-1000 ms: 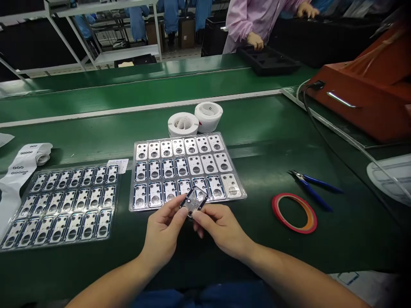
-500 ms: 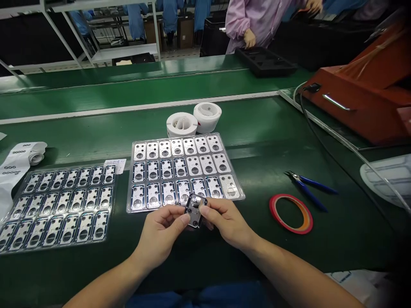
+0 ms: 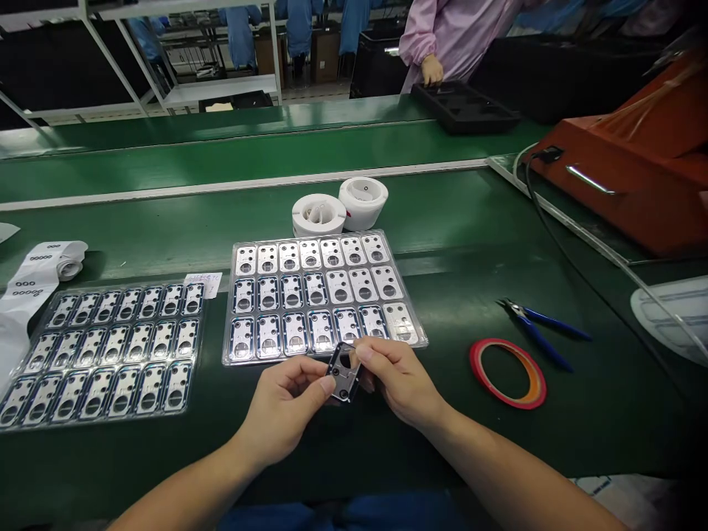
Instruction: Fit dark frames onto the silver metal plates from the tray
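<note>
A small metal plate [image 3: 343, 380] with a dark rim, a large round hole and small screw-like dots is held tilted above the bench. My left hand [image 3: 285, 405] pinches its lower left side between thumb and fingers. At the upper right corner, my right hand [image 3: 403, 380] is closed with thumb and forefinger together; whether it also grips something tiny is hidden. Just beyond my hands lies a clear plastic tray [image 3: 422, 343] with rows of similar plates, some dark-edged and some plain silver. Another clear tray [image 3: 199, 335] of dark-edged plates rests to the left.
Two white label rolls [image 3: 319, 215] stand behind the middle tray. A red tape roll [image 3: 507, 404] and blue-handled cutters [image 3: 545, 339] lie at right. Label strip [image 3: 38, 276] curls at far left. Beyond the orange machine [image 3: 625, 169] and cable, a person in pink touches a black tray [image 3: 464, 110].
My right thumb has moved off the plate's face toward its top corner, so the round hole now shows clearly. The whole view has shifted slightly. The far person's raised hand has left view.
</note>
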`<state>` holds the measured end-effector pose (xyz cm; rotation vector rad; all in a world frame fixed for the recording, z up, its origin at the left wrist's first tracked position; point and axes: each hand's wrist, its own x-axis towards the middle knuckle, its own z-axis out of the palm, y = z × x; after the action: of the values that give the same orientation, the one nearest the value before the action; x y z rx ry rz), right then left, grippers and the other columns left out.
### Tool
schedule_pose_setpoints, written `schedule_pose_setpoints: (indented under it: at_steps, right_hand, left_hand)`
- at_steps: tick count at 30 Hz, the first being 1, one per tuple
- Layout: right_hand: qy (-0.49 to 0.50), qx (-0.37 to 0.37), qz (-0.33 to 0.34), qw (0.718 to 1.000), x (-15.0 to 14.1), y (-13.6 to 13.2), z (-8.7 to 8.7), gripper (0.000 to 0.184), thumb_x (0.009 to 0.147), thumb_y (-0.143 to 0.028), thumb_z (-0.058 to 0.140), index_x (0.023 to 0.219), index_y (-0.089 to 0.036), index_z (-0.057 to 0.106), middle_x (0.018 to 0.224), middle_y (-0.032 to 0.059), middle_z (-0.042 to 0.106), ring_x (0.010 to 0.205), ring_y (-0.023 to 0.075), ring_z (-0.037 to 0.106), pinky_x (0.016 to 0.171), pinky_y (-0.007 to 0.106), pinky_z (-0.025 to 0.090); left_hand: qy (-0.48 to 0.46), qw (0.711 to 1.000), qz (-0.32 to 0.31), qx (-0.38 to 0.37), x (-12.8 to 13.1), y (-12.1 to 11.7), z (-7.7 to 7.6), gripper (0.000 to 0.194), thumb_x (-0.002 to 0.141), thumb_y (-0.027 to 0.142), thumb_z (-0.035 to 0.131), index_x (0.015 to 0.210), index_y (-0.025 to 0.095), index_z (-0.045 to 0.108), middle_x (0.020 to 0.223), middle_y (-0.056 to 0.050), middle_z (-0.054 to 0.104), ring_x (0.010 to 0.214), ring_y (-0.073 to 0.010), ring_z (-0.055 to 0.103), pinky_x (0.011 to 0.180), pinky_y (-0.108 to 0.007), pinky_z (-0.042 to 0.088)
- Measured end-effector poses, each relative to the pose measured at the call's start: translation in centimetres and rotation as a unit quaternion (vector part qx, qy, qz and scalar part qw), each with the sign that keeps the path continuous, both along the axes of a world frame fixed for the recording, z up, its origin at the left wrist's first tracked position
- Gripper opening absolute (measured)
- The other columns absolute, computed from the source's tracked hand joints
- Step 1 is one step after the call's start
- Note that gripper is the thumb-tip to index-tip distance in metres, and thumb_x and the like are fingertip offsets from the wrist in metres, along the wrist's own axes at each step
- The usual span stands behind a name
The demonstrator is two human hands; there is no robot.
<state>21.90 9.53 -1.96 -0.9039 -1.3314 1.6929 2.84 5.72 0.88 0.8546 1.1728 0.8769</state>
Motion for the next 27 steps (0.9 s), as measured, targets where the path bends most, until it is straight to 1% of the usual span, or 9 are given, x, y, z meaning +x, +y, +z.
schedule_pose_setpoints:
  at_steps: [4,6,8,10,14,17,20,22,27]
  right_hand:
    - [-0.029,-0.005,-0.003,1.0,0.0,0.2,0.1,0.037,0.096,-0.043,0.056,0.07,-0.017,0.059,0.061,-0.002,0.048,0.051,0.0107,0.041,0.049,0.023,0.034]
    - [-0.055,0.024,-0.007,0.998,0.0,0.3,0.4,0.034,0.096,-0.038,0.055,0.069,-0.017,0.059,0.061,-0.0021,0.049,0.052,0.0105,0.041,0.05,0.023,0.034]
    - [-0.079,0.075,-0.006,0.994,-0.1,0.4,0.6,0.031,0.095,-0.031,0.054,0.068,-0.017,0.059,0.061,-0.0021,0.05,0.055,0.0107,0.043,0.055,0.023,0.036]
    - [-0.096,0.113,0.013,0.989,-0.3,0.3,0.8,0.03,0.094,-0.027,0.053,0.066,-0.017,0.057,0.06,-0.0027,0.05,0.057,0.0105,0.044,0.057,0.023,0.035]
    - [-0.098,0.135,0.069,0.984,-0.7,0.0,0.9,0.033,0.093,-0.029,0.051,0.062,-0.017,0.05,0.057,-0.0037,0.045,0.055,0.01,0.039,0.055,0.023,0.032]
    - [-0.101,0.133,0.095,0.981,-0.8,-0.1,0.7,0.037,0.093,-0.032,0.05,0.06,-0.018,0.042,0.056,-0.0045,0.038,0.053,0.0098,0.033,0.052,0.024,0.029]
    - [-0.091,0.12,0.1,0.984,-0.8,-0.1,0.4,0.041,0.093,-0.035,0.051,0.058,-0.019,0.038,0.055,-0.0049,0.034,0.052,0.0098,0.03,0.051,0.025,0.026]
    - [-0.075,0.105,0.095,0.987,-0.9,-0.1,0.3,0.043,0.094,-0.039,0.051,0.057,-0.019,0.039,0.055,-0.0046,0.036,0.052,0.0099,0.031,0.052,0.025,0.027]
    - [-0.051,0.059,0.077,0.994,-0.9,0.0,0.1,0.043,0.096,-0.043,0.049,0.061,-0.018,0.048,0.057,-0.0016,0.049,0.054,0.0112,0.042,0.055,0.025,0.034]
  left_hand:
    - [0.028,0.999,-0.033,-0.005,0.2,-0.1,0.2,0.019,0.079,0.032,0.074,0.083,0.014,0.07,0.071,0.0,0.071,0.065,-0.0081,0.064,0.067,-0.019,0.053]
    - [0.039,0.998,-0.042,-0.005,0.2,-0.1,0.1,0.021,0.079,0.034,0.074,0.084,0.014,0.068,0.069,0.0,0.068,0.064,-0.0084,0.062,0.066,-0.019,0.05]
    - [0.048,0.997,-0.053,0.002,0.2,-0.1,0.0,0.024,0.079,0.036,0.073,0.085,0.014,0.067,0.067,0.001,0.063,0.063,-0.0081,0.058,0.064,-0.019,0.047]
    - [0.06,0.996,-0.066,0.018,0.1,0.0,-0.1,0.028,0.081,0.041,0.071,0.083,0.014,0.065,0.066,0.002,0.058,0.061,-0.0074,0.052,0.061,-0.019,0.043]
    - [0.094,0.987,-0.116,0.056,-0.1,0.1,-0.2,0.036,0.087,0.048,0.063,0.076,0.014,0.062,0.067,0.002,0.055,0.063,-0.0084,0.047,0.062,-0.021,0.04]
    - [0.097,0.98,-0.161,0.07,-0.3,0.3,-0.1,0.035,0.089,0.046,0.06,0.077,0.013,0.064,0.069,0.001,0.056,0.067,-0.0094,0.047,0.067,-0.022,0.04]
    - [0.079,0.979,-0.174,0.068,-0.4,0.5,-0.1,0.034,0.089,0.044,0.061,0.076,0.013,0.063,0.069,0.001,0.057,0.067,-0.0094,0.047,0.068,-0.023,0.04]
    - [0.065,0.981,-0.17,0.062,-0.5,0.6,-0.2,0.035,0.089,0.045,0.061,0.075,0.013,0.062,0.069,0.001,0.057,0.066,-0.0092,0.047,0.067,-0.022,0.04]
    - [0.027,0.986,-0.165,0.021,-0.7,0.4,-0.1,0.038,0.089,0.048,0.059,0.083,0.012,0.068,0.069,0.0,0.058,0.065,-0.0088,0.049,0.066,-0.022,0.041]
